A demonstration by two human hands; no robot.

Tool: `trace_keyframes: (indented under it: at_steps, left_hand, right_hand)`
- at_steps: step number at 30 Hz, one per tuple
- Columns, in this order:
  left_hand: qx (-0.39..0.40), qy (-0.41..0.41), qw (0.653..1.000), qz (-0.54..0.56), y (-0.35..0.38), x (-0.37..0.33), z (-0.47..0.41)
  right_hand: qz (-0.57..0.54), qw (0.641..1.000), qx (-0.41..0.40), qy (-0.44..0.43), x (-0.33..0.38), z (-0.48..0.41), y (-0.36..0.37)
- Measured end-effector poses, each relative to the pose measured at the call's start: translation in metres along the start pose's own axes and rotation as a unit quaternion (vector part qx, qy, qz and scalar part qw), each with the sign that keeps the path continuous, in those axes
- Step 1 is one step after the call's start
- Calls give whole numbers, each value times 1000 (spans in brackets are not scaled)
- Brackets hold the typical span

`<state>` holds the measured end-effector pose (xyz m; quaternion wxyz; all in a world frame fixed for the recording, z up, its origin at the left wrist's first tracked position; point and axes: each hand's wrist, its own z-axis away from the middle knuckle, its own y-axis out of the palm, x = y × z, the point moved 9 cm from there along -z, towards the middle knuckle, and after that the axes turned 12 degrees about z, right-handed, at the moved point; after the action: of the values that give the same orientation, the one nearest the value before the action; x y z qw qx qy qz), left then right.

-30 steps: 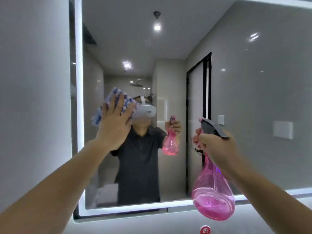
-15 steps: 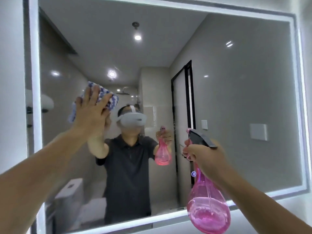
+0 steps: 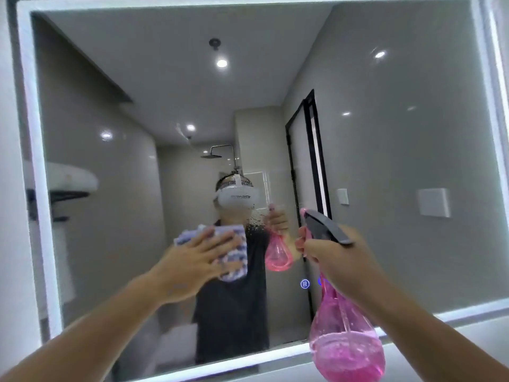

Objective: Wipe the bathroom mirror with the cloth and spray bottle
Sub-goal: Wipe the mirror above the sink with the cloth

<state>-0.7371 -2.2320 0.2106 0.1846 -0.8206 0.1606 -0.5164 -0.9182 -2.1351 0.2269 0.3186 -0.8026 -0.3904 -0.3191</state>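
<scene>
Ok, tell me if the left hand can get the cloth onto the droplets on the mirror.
Probably yes: the left hand presses the cloth to the mirror just below-left of the droplets, only bare glass between; the spray bottle hangs off to the right.

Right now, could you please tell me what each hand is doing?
Left hand: open, straight fingers pressing the cloth against the mirror.
Right hand: closed around the neck of the spray bottle.

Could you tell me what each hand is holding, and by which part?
The right hand grips the pink spray bottle by its neck, under the black trigger head. The left hand presses the cloth flat against the mirror.
</scene>
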Motion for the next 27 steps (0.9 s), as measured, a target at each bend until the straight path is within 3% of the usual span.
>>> trace_keyframes:
  at_steps: [2, 4, 6, 7, 9, 12, 15, 18, 19, 21, 24, 26, 27]
  left_hand:
    - [-86, -165, 982, 31, -43, 80, -30]
    - [-126, -312, 935, 116, -67, 137, -49]
    - [-186, -373, 896, 152, -73, 144, -64]
    - [-205, -371, 894, 148, -68, 130, -69]
    - [-185, -288, 930, 134, -42, 73, -79]
    - [-83, -90, 987, 103, 9, -28, -71]
    - [34, 3, 996, 84, 38, -64, -44]
    - [89, 47, 992, 71, 34, -34, -45]
    - [64, 13, 996, 61, 19, -6, -54]
    - [-60, -131, 987, 64, -27, 71, -73]
    - [-185, -358, 907, 121, -71, 155, -68]
    - [-202, -400, 883, 140, -67, 159, -66]
    - [-203, -389, 887, 143, -60, 146, -65]
  right_hand:
    - [-9, 1000, 5, 8, -8, 3, -5]
    - [-12, 1000, 16, 18, -12, 5, -9]
    - [-16, 999, 14, 28, -17, 5, -13]
    - [-20, 999, 15, 31, -20, 4, -14]
    - [-24, 999, 24, 22, -22, 6, -10]
    - [-37, 998, 43, 18, -22, 9, -3]
    - [-56, 996, 65, 22, -22, 10, 1]
    - [-28, 998, 45, 26, -22, 8, -2]
    - [-19, 999, 38, 22, -21, 8, -3]
    - [0, 999, 25, 21, -14, 10, -6]
    - [12, 1000, 18, 22, -6, 18, -8]
    - [9, 999, 20, 26, -6, 23, -8]
    - [11, 999, 26, 24, -4, 24, -6]
